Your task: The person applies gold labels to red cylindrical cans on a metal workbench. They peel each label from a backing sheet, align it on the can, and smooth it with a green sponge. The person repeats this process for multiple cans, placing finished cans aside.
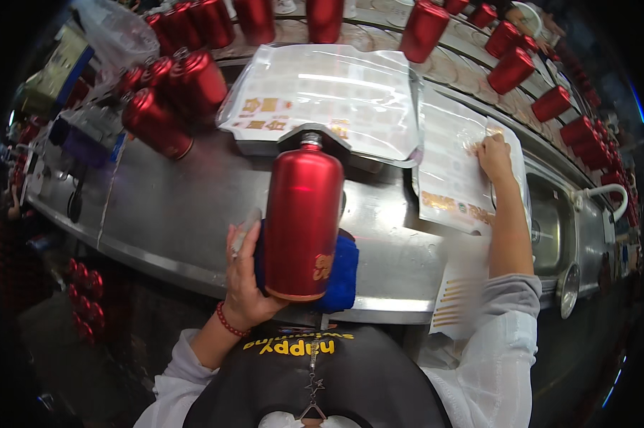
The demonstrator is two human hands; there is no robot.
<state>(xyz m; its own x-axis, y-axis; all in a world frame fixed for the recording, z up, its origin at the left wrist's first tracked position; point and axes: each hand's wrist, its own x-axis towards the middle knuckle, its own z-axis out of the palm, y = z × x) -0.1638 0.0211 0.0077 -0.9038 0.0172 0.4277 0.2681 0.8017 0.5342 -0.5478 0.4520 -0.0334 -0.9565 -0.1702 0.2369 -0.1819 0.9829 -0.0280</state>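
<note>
A shiny red bottle [304,221] with a silver neck stands out in front of me, its base toward me and gold lettering low on its side. Beside the base is my left hand [247,282], fingers stretched upward and thumb reaching under the bottle's edge; something pale is wrapped round one finger. Part of a blue cloth [347,274] shows behind the bottle. At the right, my right hand [494,155] is closed in a pinch at a gold-printed clear sticker [473,148] on a white sticker sheet [443,164]. The fingertips are partly hidden.
A tray of white sheets under clear film [322,93] lies at the far middle of the steel table [172,228]. Several red bottles [158,125] stand at the left; others ride the conveyor [450,68] behind. A sink [550,221] is at the right, with a striped sheet [450,303] nearer me.
</note>
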